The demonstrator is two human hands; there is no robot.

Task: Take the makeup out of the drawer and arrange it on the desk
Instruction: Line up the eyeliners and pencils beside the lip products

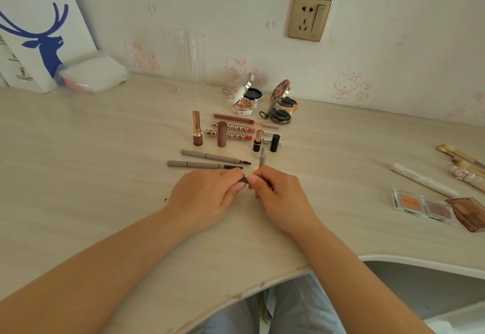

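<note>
Both forearms reach in over the near desk edge: left hand pinches a dark tip, right hand grips the grey brow pencil (uncapping, probably). Beyond lie two pencils, lipsticks, compacts; palettes wait far right.

Pale wood-grain tabletop with makeup laid out

Two open compacts near the wall, lipsticks and gloss tubes below them, two grey brow pencils nearer; eyeshadow palettes and brushes right, paper bag far left
</note>
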